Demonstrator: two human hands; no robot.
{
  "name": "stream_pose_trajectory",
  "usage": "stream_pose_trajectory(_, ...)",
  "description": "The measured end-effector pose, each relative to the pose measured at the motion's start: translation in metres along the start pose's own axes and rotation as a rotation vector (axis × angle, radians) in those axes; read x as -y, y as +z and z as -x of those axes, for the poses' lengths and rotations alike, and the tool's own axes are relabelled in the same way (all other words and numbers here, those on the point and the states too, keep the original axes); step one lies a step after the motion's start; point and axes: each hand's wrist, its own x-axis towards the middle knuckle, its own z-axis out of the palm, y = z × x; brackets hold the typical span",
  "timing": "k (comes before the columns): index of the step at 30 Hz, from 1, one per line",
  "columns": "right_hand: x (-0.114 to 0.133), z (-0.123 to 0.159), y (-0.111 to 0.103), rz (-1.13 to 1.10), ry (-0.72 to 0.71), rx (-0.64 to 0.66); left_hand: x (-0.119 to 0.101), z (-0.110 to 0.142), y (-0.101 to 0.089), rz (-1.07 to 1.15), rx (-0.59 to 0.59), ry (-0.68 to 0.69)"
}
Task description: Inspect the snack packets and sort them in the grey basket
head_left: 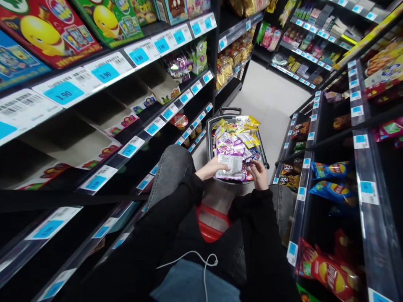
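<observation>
A shopping basket (pixel 210 144) heaped with snack packets stands on the floor between my knees. My left hand (pixel 212 168) grips a purple candy packet (pixel 232 147), thumb pressed on its pale printed back, over the pile. At the right side of the pile is my right hand (pixel 259 174), its fingers bent and drawn together beside that packet. Whatever lies between its fingertips is too small to make out. Yellow packets (pixel 247 123) lie at the far end of the basket, and blue ones (pixel 255 156) show near my right hand.
Shelves with price tags (pixel 107 72) rise close on my left, holding open display cartons (pixel 94 138). On the right, shelves hold blue chip bags (pixel 333 193) and a red chip bag (pixel 329 268). A red stool (pixel 210 228) shows beneath me. Pale floor (pixel 261 92) runs ahead.
</observation>
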Motion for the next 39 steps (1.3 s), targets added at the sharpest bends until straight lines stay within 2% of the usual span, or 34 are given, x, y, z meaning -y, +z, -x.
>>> stream_pose_trajectory(3,0.006,0.001,-0.008,-0.059,0.100,0.064,-0.007,0.007,-0.005,-0.132,0.245,-0.147)
stream_pose_trajectory(5,0.004,0.002,-0.007,0.026,0.105,0.144,-0.008,0.010,-0.006,-0.200,0.343,-0.209)
stream_pose_trajectory(6,0.003,0.002,-0.005,0.074,0.083,0.167,-0.009,0.010,-0.007,-0.223,0.356,-0.231)
stream_pose_trajectory(7,0.001,0.002,-0.004,0.112,0.054,0.172,-0.009,0.009,-0.007,-0.231,0.330,-0.243)
stream_pose_trajectory(9,-0.002,0.000,-0.002,0.137,-0.001,0.130,-0.009,0.006,-0.009,-0.188,0.183,-0.225)
stream_pose_trajectory(12,-0.007,-0.003,0.003,0.099,-0.051,0.008,-0.007,0.001,-0.011,-0.011,-0.070,-0.076)
stream_pose_trajectory(14,-0.011,-0.003,0.007,0.065,-0.061,-0.048,-0.005,0.000,-0.010,0.096,-0.126,0.036)
stream_pose_trajectory(16,-0.013,-0.003,0.010,0.047,-0.062,-0.068,-0.003,0.000,-0.007,0.158,-0.107,0.094)
stream_pose_trajectory(19,-0.012,-0.002,0.008,0.088,-0.085,-0.036,-0.003,0.003,-0.002,0.168,-0.044,0.095)
stream_pose_trajectory(24,-0.004,-0.001,-0.003,0.120,-0.151,0.065,-0.007,0.003,-0.002,0.097,-0.025,0.018)
stream_pose_trajectory(28,-0.002,-0.001,-0.008,0.127,-0.087,0.197,-0.008,0.001,-0.005,0.115,0.061,-0.081)
stream_pose_trajectory(30,-0.004,-0.002,-0.008,0.132,-0.055,0.213,-0.007,0.001,-0.006,0.126,0.084,-0.100)
stream_pose_trajectory(36,-0.006,-0.004,-0.011,0.142,-0.042,0.123,-0.002,-0.003,-0.008,0.087,-0.073,-0.048)
stream_pose_trajectory(39,-0.003,-0.004,-0.013,0.145,-0.038,0.101,-0.001,-0.005,-0.010,-0.028,-0.079,-0.003)
